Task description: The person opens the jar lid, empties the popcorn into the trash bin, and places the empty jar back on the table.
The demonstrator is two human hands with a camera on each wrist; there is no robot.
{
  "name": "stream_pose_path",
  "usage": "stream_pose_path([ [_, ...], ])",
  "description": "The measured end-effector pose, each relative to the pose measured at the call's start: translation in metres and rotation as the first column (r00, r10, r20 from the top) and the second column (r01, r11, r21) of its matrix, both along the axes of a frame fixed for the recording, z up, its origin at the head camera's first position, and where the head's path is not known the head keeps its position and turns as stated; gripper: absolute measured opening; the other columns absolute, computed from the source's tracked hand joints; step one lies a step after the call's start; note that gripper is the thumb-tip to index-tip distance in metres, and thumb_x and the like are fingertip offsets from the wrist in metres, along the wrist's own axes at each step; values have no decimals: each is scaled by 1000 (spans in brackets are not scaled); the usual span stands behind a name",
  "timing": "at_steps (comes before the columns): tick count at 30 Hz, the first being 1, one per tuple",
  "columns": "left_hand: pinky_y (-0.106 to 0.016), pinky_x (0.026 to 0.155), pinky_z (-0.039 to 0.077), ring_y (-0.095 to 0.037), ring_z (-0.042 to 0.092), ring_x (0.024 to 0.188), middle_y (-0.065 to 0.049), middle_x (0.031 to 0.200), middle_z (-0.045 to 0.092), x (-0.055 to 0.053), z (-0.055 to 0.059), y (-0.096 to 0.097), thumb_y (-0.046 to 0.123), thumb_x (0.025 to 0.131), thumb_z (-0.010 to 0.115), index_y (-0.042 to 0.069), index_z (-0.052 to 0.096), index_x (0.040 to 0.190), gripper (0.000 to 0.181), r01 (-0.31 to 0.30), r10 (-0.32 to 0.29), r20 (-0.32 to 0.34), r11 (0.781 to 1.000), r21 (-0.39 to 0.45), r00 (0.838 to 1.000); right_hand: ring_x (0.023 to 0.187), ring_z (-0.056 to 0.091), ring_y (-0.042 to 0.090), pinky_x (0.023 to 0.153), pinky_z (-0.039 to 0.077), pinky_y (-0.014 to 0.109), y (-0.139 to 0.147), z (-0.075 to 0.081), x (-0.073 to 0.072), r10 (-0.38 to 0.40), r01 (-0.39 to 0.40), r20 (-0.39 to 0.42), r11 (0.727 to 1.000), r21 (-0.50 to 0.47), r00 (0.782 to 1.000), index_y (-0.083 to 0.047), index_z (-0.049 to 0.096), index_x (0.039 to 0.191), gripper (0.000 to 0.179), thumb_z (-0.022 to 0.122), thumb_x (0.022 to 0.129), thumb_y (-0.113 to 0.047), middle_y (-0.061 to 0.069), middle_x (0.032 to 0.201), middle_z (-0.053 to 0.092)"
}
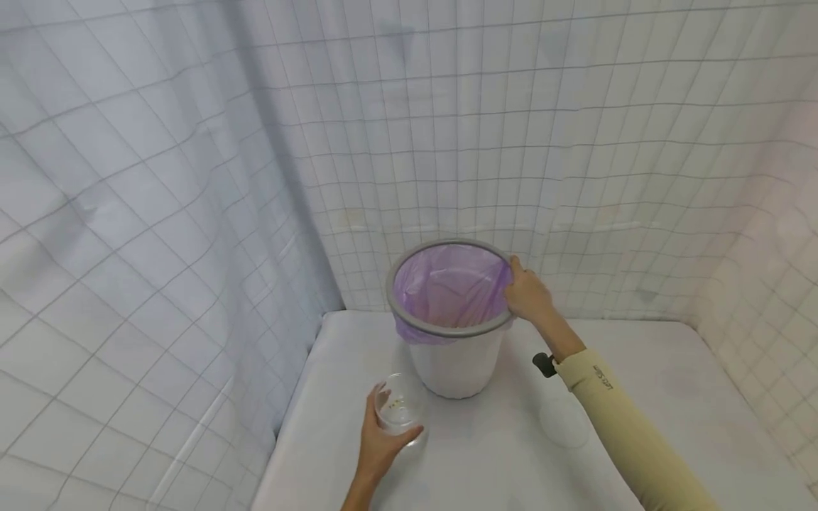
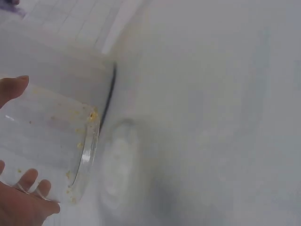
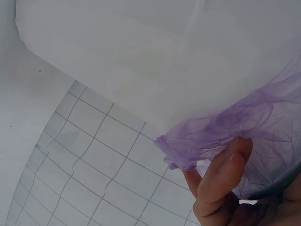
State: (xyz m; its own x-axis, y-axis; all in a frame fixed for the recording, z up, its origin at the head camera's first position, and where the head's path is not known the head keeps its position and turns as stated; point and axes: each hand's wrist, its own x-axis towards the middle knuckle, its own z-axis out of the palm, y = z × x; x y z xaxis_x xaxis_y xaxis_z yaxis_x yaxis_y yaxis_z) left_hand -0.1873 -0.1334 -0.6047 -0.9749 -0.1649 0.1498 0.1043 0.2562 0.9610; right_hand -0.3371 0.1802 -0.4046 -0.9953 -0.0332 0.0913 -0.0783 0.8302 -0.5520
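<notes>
My left hand (image 1: 378,443) holds a clear plastic cup (image 1: 399,415) just in front of the bin, fingers and thumb around its sides. In the left wrist view, small yellow bits cling inside the clear cup (image 2: 51,136), mostly near its base. With my right hand (image 1: 529,292) I grip the right side of the grey rim (image 1: 409,321) of a white bin (image 1: 455,365). A purple bag (image 1: 450,280) lines the bin and folds over its rim. In the right wrist view, curled fingers (image 3: 221,181) lie against the purple bag (image 3: 225,127) below the rim.
The bin stands on a white table (image 1: 498,461), near the back edge. A faint clear round lid-like piece (image 1: 564,422) lies to the right of it. White grid-patterned curtains (image 1: 511,142) enclose the back and both sides. A few tiny specks lie on the table.
</notes>
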Motion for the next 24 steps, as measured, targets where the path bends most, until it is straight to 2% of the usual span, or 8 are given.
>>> stream_pose_path([
  [5, -66, 121, 33, -43, 47, 144, -19, 155, 49, 10, -20, 47, 21, 61, 100, 7, 35, 157, 117, 120, -120, 24, 993, -4, 993, 108, 61, 46, 73, 58, 49, 5, 3, -3, 0, 0, 2, 1000, 13, 1000, 4, 15, 163, 73, 40, 96, -12, 43, 142, 49],
  [9, -65, 121, 34, -42, 46, 144, -19, 157, 47, 12, -30, 66, 20, 63, 99, 9, 32, 159, 118, 145, -145, 51, 989, 4, 988, 95, 63, 41, 61, 54, 37, 9, 2, -4, 6, -6, 24, 1000, 7, 1000, 3, 14, 163, 74, 40, 96, -13, 42, 140, 51],
  [12, -64, 120, 36, -40, 48, 143, -19, 156, 48, 13, -34, 71, 19, 62, 99, 9, 33, 159, 117, 144, -145, 51, 989, 15, 988, 87, 62, 36, 57, 50, 33, 11, 1, -5, 7, -8, 33, 1000, 10, 999, 3, 12, 164, 75, 41, 96, -13, 41, 139, 52],
  [18, -65, 120, 33, -38, 47, 144, -15, 156, 49, 12, -37, 71, 20, 62, 99, 10, 33, 159, 118, 155, -157, 62, 987, 30, 986, 83, 60, 33, 56, 49, 31, 12, 0, -4, 15, -15, 37, 1000, 0, 999, 3, 11, 164, 75, 42, 98, -13, 41, 140, 51],
  [24, -67, 119, 34, -41, 46, 144, -16, 158, 47, 12, -44, 77, 21, 66, 98, 10, 28, 161, 118, 227, -227, 65, 974, 16, 972, 96, 61, 40, 61, 53, 37, 20, -2, -2, 14, -14, 36, 1000, -6, 999, 2, 11, 164, 76, 41, 96, -14, 41, 144, 47],
])
